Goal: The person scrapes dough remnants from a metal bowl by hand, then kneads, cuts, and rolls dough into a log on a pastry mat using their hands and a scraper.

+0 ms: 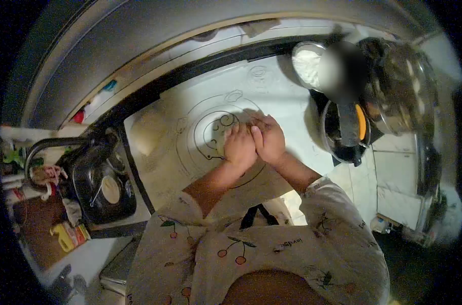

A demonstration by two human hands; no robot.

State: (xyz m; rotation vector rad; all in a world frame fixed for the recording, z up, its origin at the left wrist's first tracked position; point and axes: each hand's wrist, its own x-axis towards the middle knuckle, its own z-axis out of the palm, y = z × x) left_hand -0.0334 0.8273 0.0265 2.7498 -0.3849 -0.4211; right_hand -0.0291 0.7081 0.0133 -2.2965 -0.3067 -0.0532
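Observation:
Both hands meet over a pale mat printed with circles and a cartoon figure. My left hand lies palm down with its fingers pressed together, pointing away from me. Against its right side is my right hand, its thumb touching the left hand and its fingers curled forward. Whatever may be between or under the palms is hidden. A pale round mound, perhaps dough, is at the left part of the mat.
At the left are a black sink with a curved faucet and a yellow bottle. A bowl of white powder stands at the back right, near a dark pan with an orange-edged utensil.

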